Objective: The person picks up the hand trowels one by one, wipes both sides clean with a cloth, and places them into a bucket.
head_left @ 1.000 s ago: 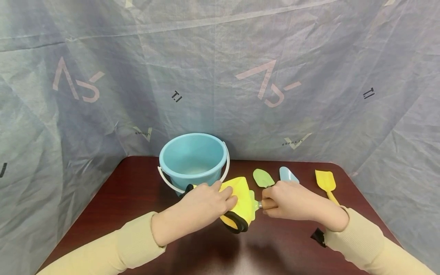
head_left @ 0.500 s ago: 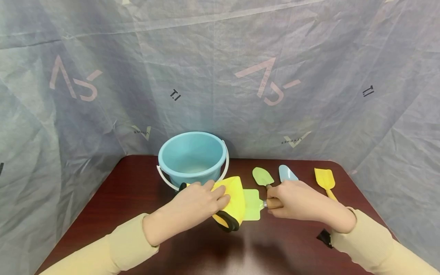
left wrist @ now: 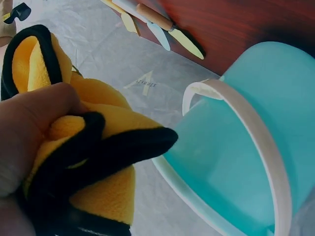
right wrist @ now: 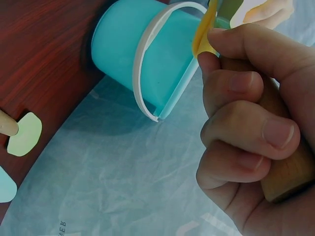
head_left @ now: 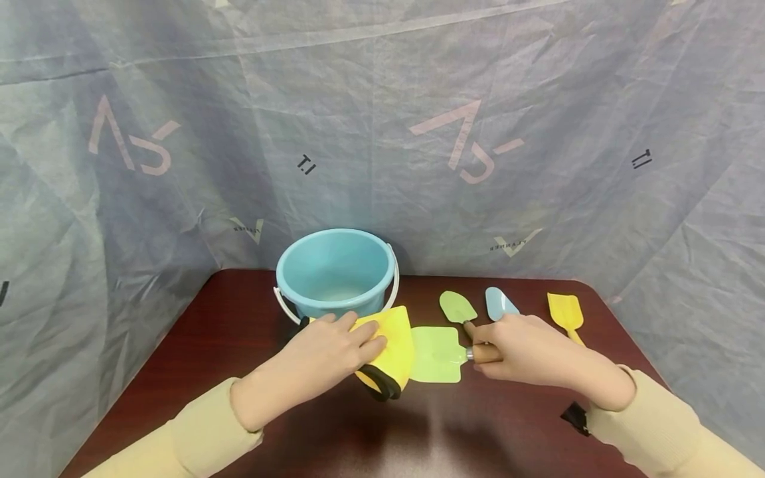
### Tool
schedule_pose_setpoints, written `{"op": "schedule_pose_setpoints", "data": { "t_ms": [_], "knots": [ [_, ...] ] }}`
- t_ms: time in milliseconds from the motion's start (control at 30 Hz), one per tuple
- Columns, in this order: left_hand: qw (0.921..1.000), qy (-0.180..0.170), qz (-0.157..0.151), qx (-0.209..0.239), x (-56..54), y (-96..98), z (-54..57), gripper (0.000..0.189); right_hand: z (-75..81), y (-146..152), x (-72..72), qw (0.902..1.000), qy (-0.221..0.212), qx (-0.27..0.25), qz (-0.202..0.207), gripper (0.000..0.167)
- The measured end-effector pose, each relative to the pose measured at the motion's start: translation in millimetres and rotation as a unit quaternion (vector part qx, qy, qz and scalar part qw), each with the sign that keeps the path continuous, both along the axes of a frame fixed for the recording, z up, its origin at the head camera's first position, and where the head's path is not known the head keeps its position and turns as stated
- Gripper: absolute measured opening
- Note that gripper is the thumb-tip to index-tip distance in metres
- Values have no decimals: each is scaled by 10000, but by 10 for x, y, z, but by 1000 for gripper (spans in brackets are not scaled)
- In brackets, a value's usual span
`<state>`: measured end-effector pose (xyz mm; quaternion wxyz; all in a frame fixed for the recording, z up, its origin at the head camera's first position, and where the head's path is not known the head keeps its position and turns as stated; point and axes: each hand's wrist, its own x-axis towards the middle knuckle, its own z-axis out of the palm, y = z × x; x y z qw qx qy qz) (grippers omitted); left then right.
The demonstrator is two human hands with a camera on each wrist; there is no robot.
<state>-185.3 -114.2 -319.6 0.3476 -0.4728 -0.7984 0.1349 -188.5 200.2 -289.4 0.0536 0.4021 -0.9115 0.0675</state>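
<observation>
My left hand [head_left: 317, 364] grips a folded yellow cloth [head_left: 391, 342] with black trim, which covers the left end of a small garden shovel's green, square blade [head_left: 436, 355]. In the left wrist view the bunched cloth [left wrist: 106, 194] fills the grip, and its inner folds hide the covered blade edge. My right hand [head_left: 528, 348] holds the shovel by its wooden handle [right wrist: 290, 177], fingers curled round it. The blade lies level, pointing left, above the table. Behind the cloth stands a light blue bucket [head_left: 284, 287] with a white handle [left wrist: 256, 118].
Along the table's back right lie a green pointed trowel [head_left: 457, 307], a light blue-bladed tool [head_left: 499, 303] and a yellow shovel [head_left: 565, 311]. Grey printed fabric [head_left: 382, 133] hangs behind the dark red table [head_left: 227, 318]. A black strap piece [head_left: 576, 418] shows at the right sleeve.
The cloth and left hand have slid left along the blade, baring more of its green face. My right hand has shifted slightly right with the shovel.
</observation>
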Motion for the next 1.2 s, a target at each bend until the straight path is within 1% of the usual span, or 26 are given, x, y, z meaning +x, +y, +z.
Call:
{"op": "schedule_pose_setpoints", "data": {
  "t_ms": [67,233,433,600,767,933,1033,1200],
  "knots": [
    [10000,7,-6,52,1,-22,-11,31,0,10,9,10000,14,-38,-33,33],
    [9999,54,-12,114,-3,-81,-32,34,-2,41,33,9998,-17,-128,-168,37],
    [9997,76,-91,231,-2,-153,-33,35,-4,73,44,9994,126,-235,-230,39],
    [9993,42,-115,352,-2,-217,-58,36,3,88,54,9993,115,-247,-271,40],
    [9986,-137,28,506,19,-309,-119,35,-4,95,62,9992,71,-237,-313,40],
    [9970,-234,282,679,73,-422,-164,40,-29,107,76,9993,17,-229,-280,40],
    [9959,-232,398,776,94,-475,-160,46,-41,121,78,9993,-41,-277,-249,40],
    [9940,-147,456,987,106,-523,-123,48,-65,125,61,9991,-110,-347,-236,40]
  ]
}}
